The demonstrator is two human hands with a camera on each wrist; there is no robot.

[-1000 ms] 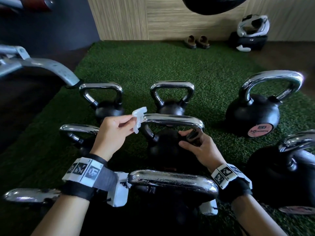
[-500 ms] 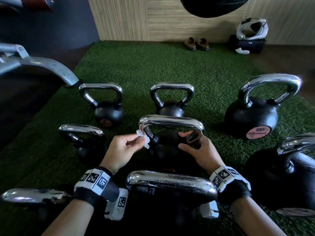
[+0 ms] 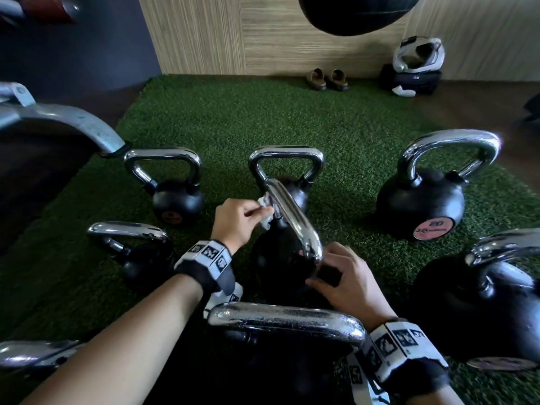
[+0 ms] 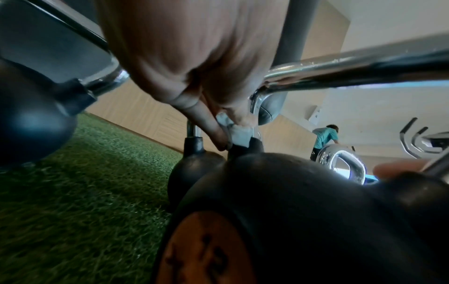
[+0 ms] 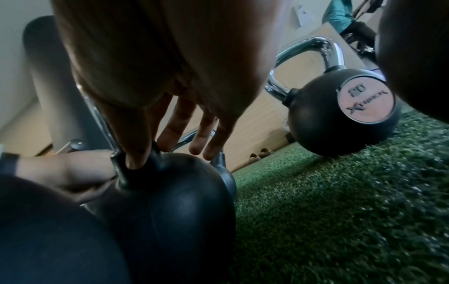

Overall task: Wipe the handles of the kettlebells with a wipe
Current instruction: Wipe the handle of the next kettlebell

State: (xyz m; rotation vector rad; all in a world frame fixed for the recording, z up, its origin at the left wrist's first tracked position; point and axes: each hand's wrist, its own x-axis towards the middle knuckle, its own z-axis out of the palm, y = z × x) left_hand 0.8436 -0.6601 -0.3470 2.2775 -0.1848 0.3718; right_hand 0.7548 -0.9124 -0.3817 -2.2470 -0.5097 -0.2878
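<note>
Pinching crumpled white wipe [image 3: 265,208], curved chrome handle [image 3: 295,220]

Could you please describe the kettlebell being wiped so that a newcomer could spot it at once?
On the green turf, find the middle kettlebell, between both hands. Unlike its neighbours, its chrome handle has a white wipe pressed against it.

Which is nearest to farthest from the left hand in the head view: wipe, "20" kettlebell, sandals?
1. wipe: pinched in the left hand, against the centre handle.
2. "20" kettlebell: right, on the turf.
3. sandals: far back, by the wall.
</note>
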